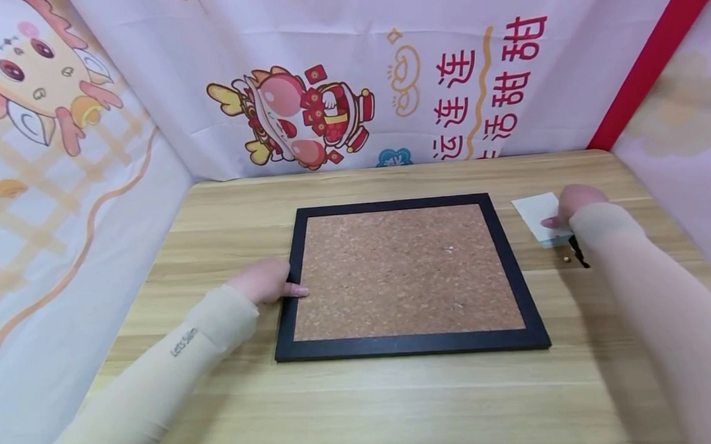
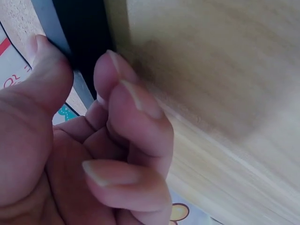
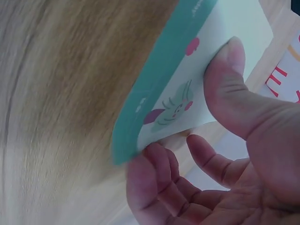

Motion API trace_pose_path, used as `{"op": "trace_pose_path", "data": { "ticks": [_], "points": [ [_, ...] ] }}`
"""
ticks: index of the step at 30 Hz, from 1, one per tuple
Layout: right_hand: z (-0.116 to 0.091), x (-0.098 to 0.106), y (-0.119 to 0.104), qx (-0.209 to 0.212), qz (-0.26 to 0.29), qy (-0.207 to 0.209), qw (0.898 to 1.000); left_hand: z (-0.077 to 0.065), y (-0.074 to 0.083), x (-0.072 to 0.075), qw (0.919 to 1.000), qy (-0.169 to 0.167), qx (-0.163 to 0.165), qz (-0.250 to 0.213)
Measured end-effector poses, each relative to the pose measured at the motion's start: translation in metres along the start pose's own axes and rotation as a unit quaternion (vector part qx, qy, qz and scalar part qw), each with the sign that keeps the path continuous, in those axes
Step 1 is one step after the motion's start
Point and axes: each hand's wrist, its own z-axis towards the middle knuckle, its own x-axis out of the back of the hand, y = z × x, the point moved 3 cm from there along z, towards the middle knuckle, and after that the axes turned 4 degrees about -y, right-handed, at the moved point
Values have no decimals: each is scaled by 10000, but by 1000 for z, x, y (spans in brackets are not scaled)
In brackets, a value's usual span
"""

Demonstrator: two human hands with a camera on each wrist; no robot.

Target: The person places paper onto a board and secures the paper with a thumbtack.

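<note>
A corkboard [image 1: 394, 280] in a black frame [image 1: 411, 345] lies flat on the table. My left hand [image 1: 265, 281] grips the left side of that frame, its thumb [image 2: 47, 70] over the front and reaching the cork. Its other fingers curl along the frame's outer side. Off the board's right side, my right hand [image 1: 580, 202] pinches a pale paper sheet [image 1: 536, 214] near its edge. Seen from the right wrist, the sheet [image 3: 187, 70] has a teal border and a small printed drawing. The thumb presses on its face and the other fingers are at its lower edge.
A black object [image 1: 578, 252], partly hidden by the right sleeve, lies beside a tiny gold-coloured piece [image 1: 567, 260]. Two small whitish marks show on the cork. Printed cloth [image 1: 335, 24] hangs behind and at both sides of the wooden table [image 1: 399, 405].
</note>
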Motion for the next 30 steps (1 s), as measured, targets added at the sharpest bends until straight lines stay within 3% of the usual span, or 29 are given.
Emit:
{"op": "trace_pose_path", "data": {
  "ticks": [11,16,20,23,30],
  "points": [
    [5,0,5,127,273,-123,9995,-4,3,0,9997,132,68,191],
    [2,11,13,576,998,-80,9933,-2,3,1,9994,200,54,290],
    [-14,28,14,826,1903,-63,9782,2,5,0,9989,260,47,391],
    [-32,42,6,758,2318,217,9696,3,5,0,9991,243,109,343],
    [-75,50,-21,650,2616,1142,9562,2,1,-2,9992,306,139,208]
  ]
}}
